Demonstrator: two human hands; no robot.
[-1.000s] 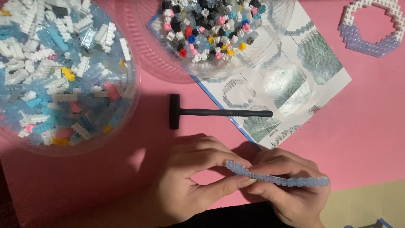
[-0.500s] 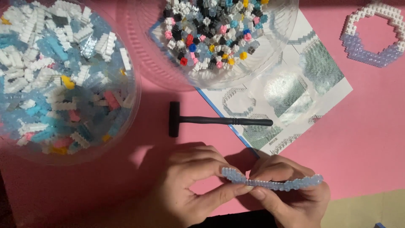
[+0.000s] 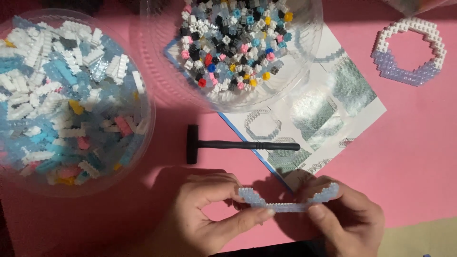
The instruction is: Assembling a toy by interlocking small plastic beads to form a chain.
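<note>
Far to the left of the hands and above them sits a clear round tub (image 3: 143, 143) full of white, pale blue and pink bricks. Nearer, just above the left hand, a small black hammer (image 3: 228, 144) lies on the pink mat (image 3: 419, 157), head to the left, its handle running right onto the instruction sheet (image 3: 342, 109).

The left hand (image 3: 209, 219) is closed in a pinch: thumb below, fingers curled over the top, clamped on the left end of a curved strip of translucent pale blue bricks (image 3: 285, 202). The strip spans the gap between the two hands, its middle sagging low and both ends turning upward. Its left tip sits right at the left fingertips; its right end rises into the right hand (image 3: 347, 219), which is likewise closed on it, thumb pressed against the underside and fingers wrapped behind.

Above the strip, well apart from it, a second clear bowl (image 3: 304, 81) holds small mixed bricks in black, white, grey, pink, yellow and blue, partly overlapping the sheet. Up and to the right of the right hand, far off, a finished ring of white and lilac bricks (image 3: 428, 71) rests on the mat.
</note>
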